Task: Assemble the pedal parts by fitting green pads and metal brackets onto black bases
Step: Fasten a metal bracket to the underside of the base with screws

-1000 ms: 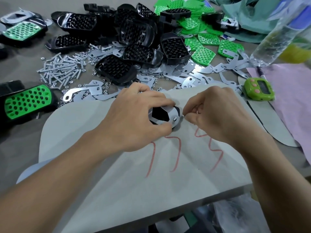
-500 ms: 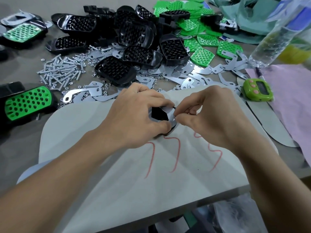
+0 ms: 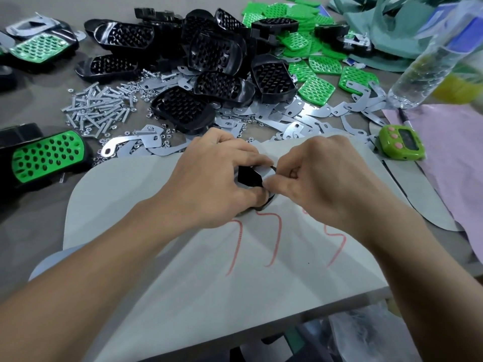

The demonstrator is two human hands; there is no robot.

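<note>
Okay, red scrawl [image 3: 277, 239] on grey sheet [image 3: 125, 194] reads roughly "77". Left hand [image 3: 209, 184] grips black base [image 3: 248, 177] mid-sheet, fingers curled round it; right hand [image 3: 318, 184] pinches metal bracket [image 3: 263, 170] at its right edge.

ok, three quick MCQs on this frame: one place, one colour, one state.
1. The green timer lies: A) right of the right hand, by the pink sheet; B) among the screws; C) behind the bottle.
2. The marks on the grey sheet are: A) blue; B) red; C) black.
3. The left hand is: A) flat, idle; B) gripping a black base; C) lifting the bottle.
1A: it sits at the pink edge. 2B: red strokes. 3B: it curls round the base while the right hand pinches its metal bracket.
</note>
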